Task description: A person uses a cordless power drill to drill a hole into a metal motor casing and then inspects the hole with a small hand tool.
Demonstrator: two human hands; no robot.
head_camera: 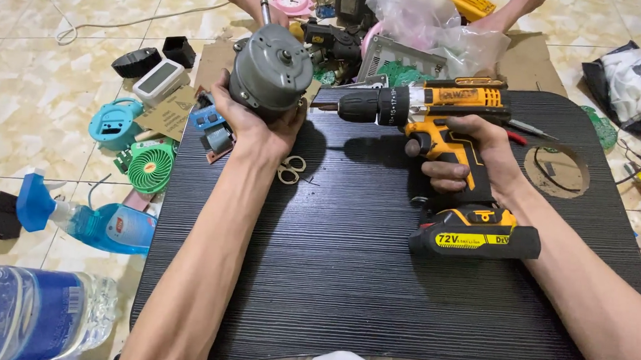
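Overhead, left hand [254, 123] cups a grey motor [270, 71] at 11 o'clock of the black board [331, 274]; right hand [469, 158] grips the yellow drill [445, 135], pointing toward 9 o'clock.

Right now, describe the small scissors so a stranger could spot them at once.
Start at the dark wood-grain tabletop. On it, just right of the left hand's wrist, below the grey round motor that hand holds, lie the scissors. Their pale looped handles and small size set them apart from the bulky yellow-and-black drill in the right hand.
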